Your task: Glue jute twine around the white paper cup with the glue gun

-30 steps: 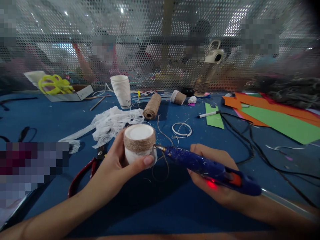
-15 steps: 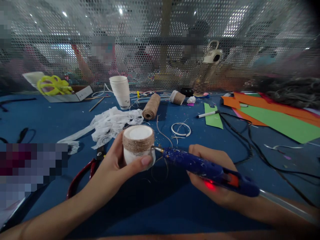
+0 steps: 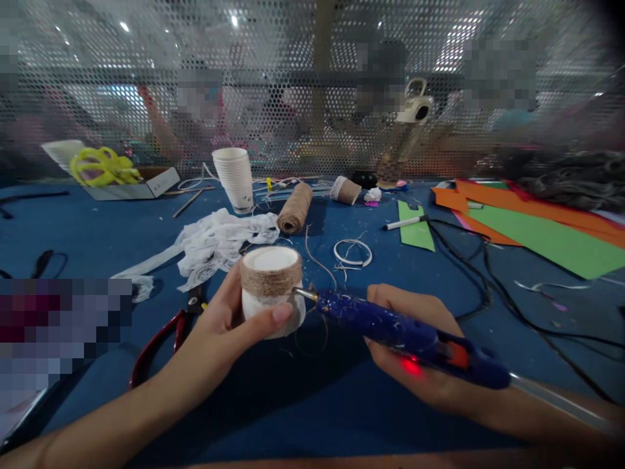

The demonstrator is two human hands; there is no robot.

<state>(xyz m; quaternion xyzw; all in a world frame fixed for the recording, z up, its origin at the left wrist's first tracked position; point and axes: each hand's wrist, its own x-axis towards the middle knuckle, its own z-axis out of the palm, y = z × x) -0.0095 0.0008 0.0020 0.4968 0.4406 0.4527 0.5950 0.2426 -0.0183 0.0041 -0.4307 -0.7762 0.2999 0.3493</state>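
My left hand [image 3: 229, 329] is wrapped round a small white cup [image 3: 271, 286] turned bottom up, with a band of brown twine wound round its upper part. My right hand [image 3: 420, 352] grips a blue glue gun [image 3: 405, 335] with a red light glowing on it. The gun's metal nozzle touches the cup's side just under the twine band. A loose end of twine hangs from the cup toward the blue table [image 3: 312, 404].
Red-handled pliers [image 3: 161, 339] lie left of my hand. White lace [image 3: 215, 244], a stack of paper cups [image 3: 235, 177], twine spools [image 3: 295, 208], a marker [image 3: 404, 223], black cables [image 3: 488, 286] and coloured paper [image 3: 532, 225] lie further back. A perforated screen [image 3: 312, 85] closes the far edge, people behind it.
The glue gun's nozzle has crept slightly left along the cup's side. Both hands otherwise stay where they were.
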